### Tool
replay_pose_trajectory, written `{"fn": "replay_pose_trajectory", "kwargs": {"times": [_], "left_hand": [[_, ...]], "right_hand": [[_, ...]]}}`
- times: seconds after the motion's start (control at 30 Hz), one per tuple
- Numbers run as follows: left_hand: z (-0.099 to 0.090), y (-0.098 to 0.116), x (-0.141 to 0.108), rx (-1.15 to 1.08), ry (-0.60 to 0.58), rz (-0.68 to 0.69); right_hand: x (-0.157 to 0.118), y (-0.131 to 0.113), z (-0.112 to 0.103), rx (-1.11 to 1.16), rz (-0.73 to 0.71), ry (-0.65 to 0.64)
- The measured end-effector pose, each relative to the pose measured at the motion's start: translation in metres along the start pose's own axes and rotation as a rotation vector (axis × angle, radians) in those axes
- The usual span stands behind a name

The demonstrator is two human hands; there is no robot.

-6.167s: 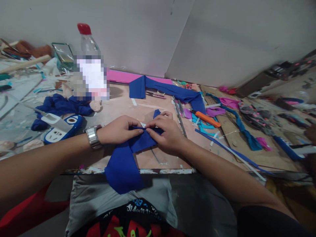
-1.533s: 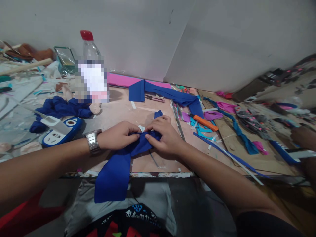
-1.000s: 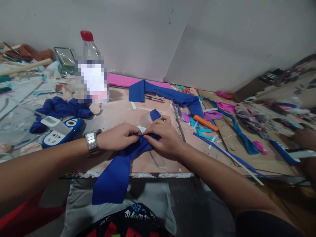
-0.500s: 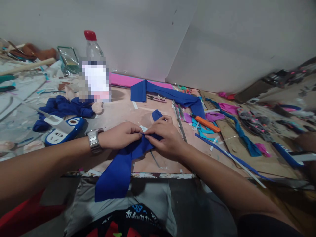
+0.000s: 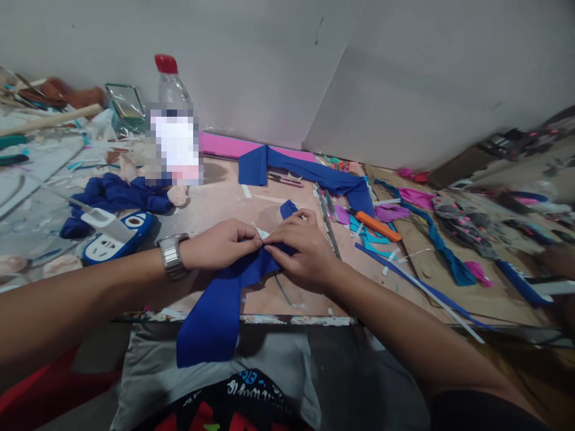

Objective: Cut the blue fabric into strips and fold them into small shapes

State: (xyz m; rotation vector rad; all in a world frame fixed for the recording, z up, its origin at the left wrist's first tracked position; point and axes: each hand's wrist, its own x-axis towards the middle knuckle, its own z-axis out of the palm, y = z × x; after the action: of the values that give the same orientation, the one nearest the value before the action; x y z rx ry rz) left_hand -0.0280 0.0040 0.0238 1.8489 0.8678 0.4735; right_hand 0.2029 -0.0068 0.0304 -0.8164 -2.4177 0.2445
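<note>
A strip of blue fabric [image 5: 211, 317] hangs over the table's front edge, its upper part pinched between both hands. My left hand [image 5: 222, 244], below a metal watch, is closed on the fabric with thumb and forefinger. Close beside it my right hand [image 5: 305, 248] pinches the same fabric, the fingertips of the two hands almost touching. A small white piece [image 5: 262, 233] shows between them. One end of the blue fabric pokes out beyond my right fingers. Folds and fingers hide the exact spot being gripped.
Behind the hands lies a long blue strip [image 5: 314, 167]. An orange cutter [image 5: 375, 225] rests at the right. At the left are a white-and-blue power strip [image 5: 119, 239], bunched blue fabric [image 5: 121, 194] and a red-capped bottle [image 5: 173, 84]. Another person's hand [image 5: 559, 260] is at the far right.
My left thumb has shifted slightly on the fabric, and the hanging blue end has moved a little to the right. Both hands keep their pinch.
</note>
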Motion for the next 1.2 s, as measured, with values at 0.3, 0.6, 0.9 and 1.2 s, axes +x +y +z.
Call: {"fn": "replay_pose_trajectory", "kwargs": {"times": [0.3,0.6,0.9,1.2], "left_hand": [[-0.0001,0.0043,-0.0004,-0.036,0.009,0.001],[-0.0016,0.0032,0.0001,-0.234,-0.056,-0.078],[-0.0001,0.0019,0.0011,-0.231,-0.015,-0.053],[0.0011,-0.001,0.0009,-0.012,0.026,-0.009]], "right_hand": [[-0.0013,0.0,0.0007,-0.012,0.016,0.029],[-0.0014,0.0021,0.0003,-0.019,-0.024,-0.006],[-0.0027,0.0033,0.0005,-0.051,-0.058,0.01],[-0.0009,-0.0007,0.0008,-0.021,0.025,0.046]]}}
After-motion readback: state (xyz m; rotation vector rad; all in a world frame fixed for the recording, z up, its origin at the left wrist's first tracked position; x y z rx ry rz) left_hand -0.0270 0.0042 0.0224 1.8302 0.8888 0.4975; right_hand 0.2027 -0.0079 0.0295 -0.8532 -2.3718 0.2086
